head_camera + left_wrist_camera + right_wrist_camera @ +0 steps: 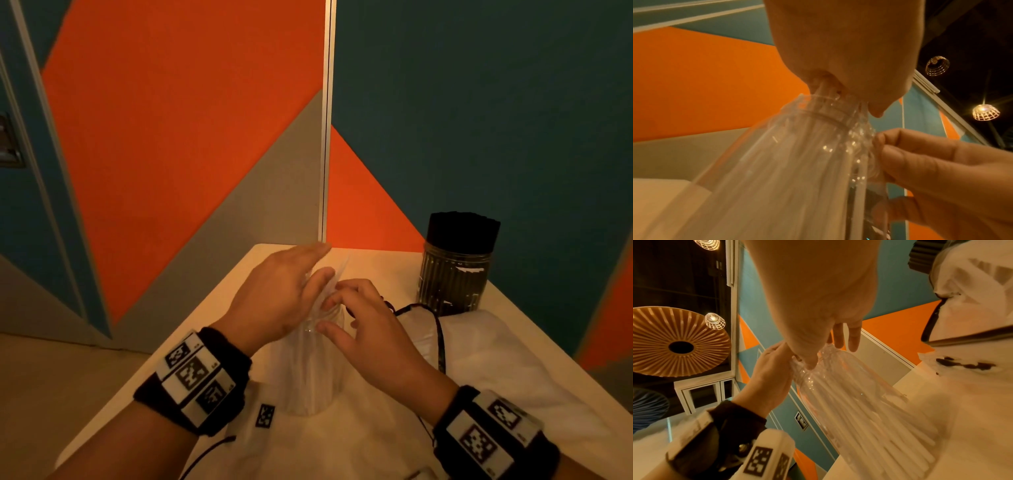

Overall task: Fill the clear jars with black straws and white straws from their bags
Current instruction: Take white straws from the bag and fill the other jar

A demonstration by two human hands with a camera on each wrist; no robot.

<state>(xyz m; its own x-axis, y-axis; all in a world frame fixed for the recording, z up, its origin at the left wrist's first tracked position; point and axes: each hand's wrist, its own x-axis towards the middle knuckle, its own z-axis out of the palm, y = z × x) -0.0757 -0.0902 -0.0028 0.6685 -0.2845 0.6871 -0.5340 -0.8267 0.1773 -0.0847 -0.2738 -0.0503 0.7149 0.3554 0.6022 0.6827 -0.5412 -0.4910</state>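
Observation:
A clear plastic bag of white straws (308,373) (787,170) (869,410) stands upright mid-table. My left hand (305,274) (838,61) (774,356) sits over its gathered top and grips the crinkled plastic. Opposite it, my right hand (339,305) (885,146) (812,360) pinches the same top between thumb and fingers. A ring like a jar's rim shows below the top in the left wrist view; whether a jar surrounds the bag I cannot tell. At the back right stands a clear jar (455,281) packed with black straws.
A white cloth bag (513,359) (972,324) with a black drawstring lies on the right of the pale table (376,263), beside the filled jar. A small printed marker (265,415) lies near the front. Orange, grey and teal wall panels close off the table's far side.

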